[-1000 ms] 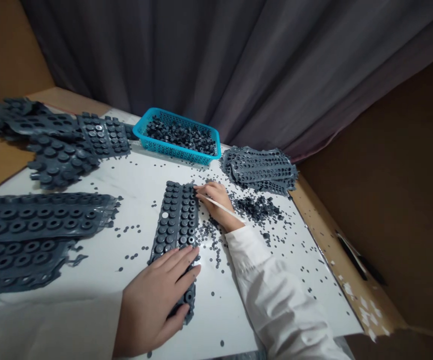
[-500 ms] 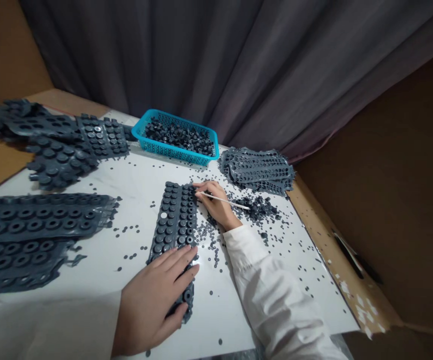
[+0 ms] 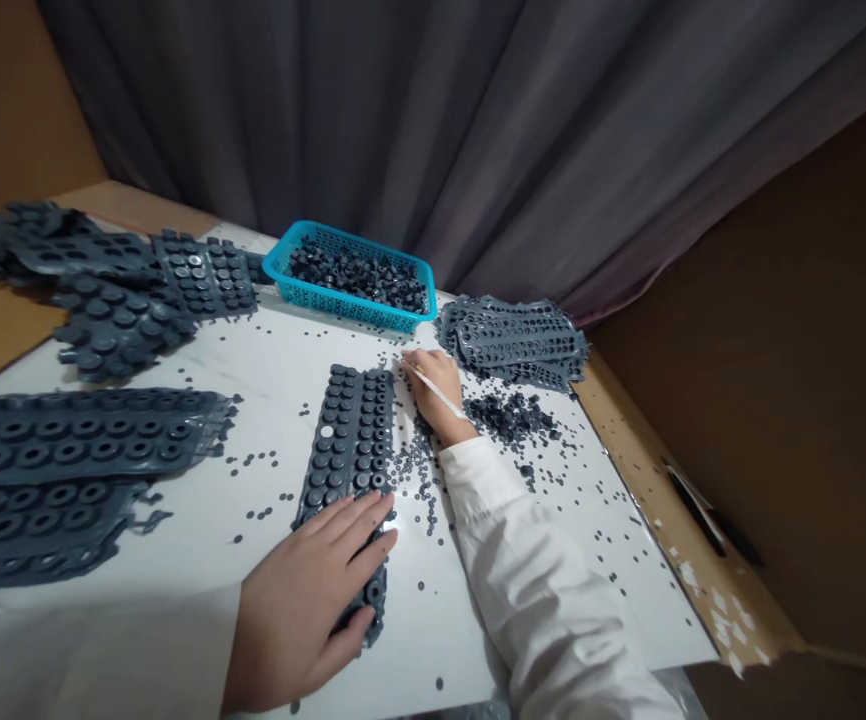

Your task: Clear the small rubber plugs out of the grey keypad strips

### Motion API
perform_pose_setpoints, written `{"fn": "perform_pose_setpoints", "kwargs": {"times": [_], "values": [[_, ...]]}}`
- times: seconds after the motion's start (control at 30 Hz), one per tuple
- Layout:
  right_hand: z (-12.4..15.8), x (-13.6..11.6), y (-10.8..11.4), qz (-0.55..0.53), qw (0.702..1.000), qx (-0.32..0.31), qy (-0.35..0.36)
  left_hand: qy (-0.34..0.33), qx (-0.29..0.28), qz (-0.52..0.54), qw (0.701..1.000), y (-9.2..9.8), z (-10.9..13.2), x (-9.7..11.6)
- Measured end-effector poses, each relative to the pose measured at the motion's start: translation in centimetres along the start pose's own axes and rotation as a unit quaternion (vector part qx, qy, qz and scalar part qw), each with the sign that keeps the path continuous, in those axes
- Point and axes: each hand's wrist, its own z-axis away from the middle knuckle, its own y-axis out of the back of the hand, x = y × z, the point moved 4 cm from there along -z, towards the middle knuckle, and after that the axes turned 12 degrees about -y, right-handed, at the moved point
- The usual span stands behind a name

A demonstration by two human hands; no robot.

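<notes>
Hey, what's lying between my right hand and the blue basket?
In the head view, small loose dark discs lie scattered on the white tabletop between your right hand and the blue basket.

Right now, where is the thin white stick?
The thin white stick lies in the right hand in the head view, just right of the rubber keypad sheet, its tip near the sheet's top end.
</notes>
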Motion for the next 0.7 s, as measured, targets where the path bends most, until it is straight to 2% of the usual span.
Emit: {"fn": "perform_pose_setpoints", "kwargs": {"times": [0.1,0.27,0.33,0.5,0.6,0.7], "values": [[0.2,-0.1,0.1,-0.035,0.999,0.006,0.009,0.004,0.004,0.009,1.0,0.0,0.0,-0.1],[1.2,-1.5,-0.4,-0.173,0.979,-0.079,0.066,0.011,0.007,0.02,1.0,-0.2,0.2,-0.1],[1.3,-1.8,-0.6,-0.193,0.974,-0.094,0.071,0.014,0.009,0.017,1.0,-0.2,0.2,0.0],[0.9,-1.8,-0.9,-0.166,0.979,-0.095,0.076,0.013,0.004,-0.003,1.0,-0.1,0.1,0.0],[0.7,-1.8,-1.1,-0.089,0.99,-0.093,0.065,0.011,0.004,-0.006,1.0,-0.1,0.0,0.0],[0.3,-1.4,-1.1,-0.029,0.997,-0.063,0.033,0.011,0.001,-0.001,1.0,-0.2,0.1,0.0]]}}
